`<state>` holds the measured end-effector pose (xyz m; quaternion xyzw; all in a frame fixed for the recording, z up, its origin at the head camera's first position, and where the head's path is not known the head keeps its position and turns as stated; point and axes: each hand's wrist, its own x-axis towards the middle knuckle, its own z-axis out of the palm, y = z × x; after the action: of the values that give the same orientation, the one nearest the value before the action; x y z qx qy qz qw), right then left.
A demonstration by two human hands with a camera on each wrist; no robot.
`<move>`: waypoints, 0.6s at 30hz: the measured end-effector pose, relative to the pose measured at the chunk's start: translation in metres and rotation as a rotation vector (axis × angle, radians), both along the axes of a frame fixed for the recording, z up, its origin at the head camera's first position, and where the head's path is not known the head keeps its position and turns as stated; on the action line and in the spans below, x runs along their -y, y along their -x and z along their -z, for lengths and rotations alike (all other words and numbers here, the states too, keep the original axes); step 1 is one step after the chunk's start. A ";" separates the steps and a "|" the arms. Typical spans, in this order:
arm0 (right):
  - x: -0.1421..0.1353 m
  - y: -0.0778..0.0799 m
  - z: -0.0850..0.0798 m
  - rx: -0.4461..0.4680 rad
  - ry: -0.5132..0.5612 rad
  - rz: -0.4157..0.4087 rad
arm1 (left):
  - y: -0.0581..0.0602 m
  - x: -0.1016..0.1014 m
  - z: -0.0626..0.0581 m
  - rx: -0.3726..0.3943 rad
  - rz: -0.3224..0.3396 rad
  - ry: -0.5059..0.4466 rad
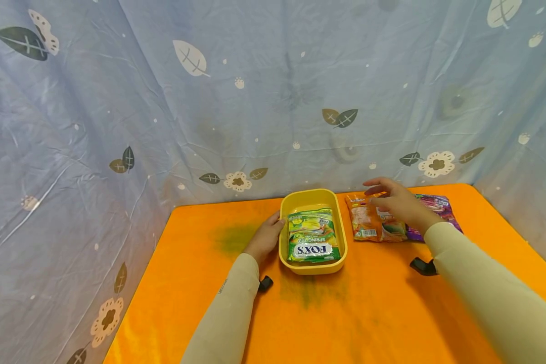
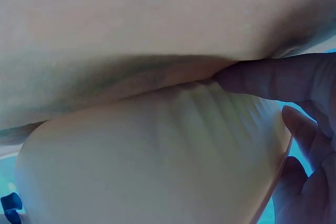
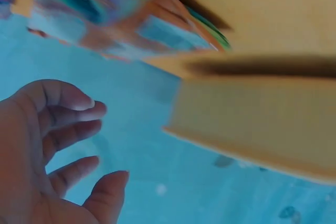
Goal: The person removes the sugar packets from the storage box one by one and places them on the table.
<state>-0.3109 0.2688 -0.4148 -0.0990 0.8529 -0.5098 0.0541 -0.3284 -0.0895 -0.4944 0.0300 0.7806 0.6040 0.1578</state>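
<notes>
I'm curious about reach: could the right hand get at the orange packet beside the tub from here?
Probably yes: the right hand is close to the orange packet, holding nothing, and nothing visible blocks its way; the tub stands to one side.

Yellow tub (image 1: pixel 312 270), green bag (image 1: pixel 313 235) lying inside

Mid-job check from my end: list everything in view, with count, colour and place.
Rectangular plastic tray: one, yellow, on the table
Glossy "FOX'S Spring Tea" packet: one, green, inside the tray
Glossy printed packet: at least one (partly covered), orange, right of the tray
Glossy printed packet: one, purple, far right
Table covering: one, orange, underneath
Leaf-and-flower curtain: pale blue, behind and beside the table; count unclear
Long sleeves: two, cream, on both arms
Left hand: one, holding the tray's left side
Right hand: one, by the orange packet
</notes>
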 end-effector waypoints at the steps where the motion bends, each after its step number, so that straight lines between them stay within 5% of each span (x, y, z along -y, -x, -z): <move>1: 0.007 -0.002 -0.004 -0.006 0.013 -0.010 | 0.000 0.000 0.000 0.002 0.000 -0.004; 6: 0.033 -0.007 -0.016 -0.003 0.100 -0.061 | 0.000 0.000 0.001 0.002 0.000 0.003; 18: 0.066 0.001 0.001 0.084 0.208 -0.186 | -0.003 0.001 -0.001 0.011 0.028 -0.078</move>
<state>-0.3116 0.2033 -0.4156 -0.1614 0.7794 -0.5921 0.1261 -0.3258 -0.0901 -0.4939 0.0436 0.7552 0.6318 0.1692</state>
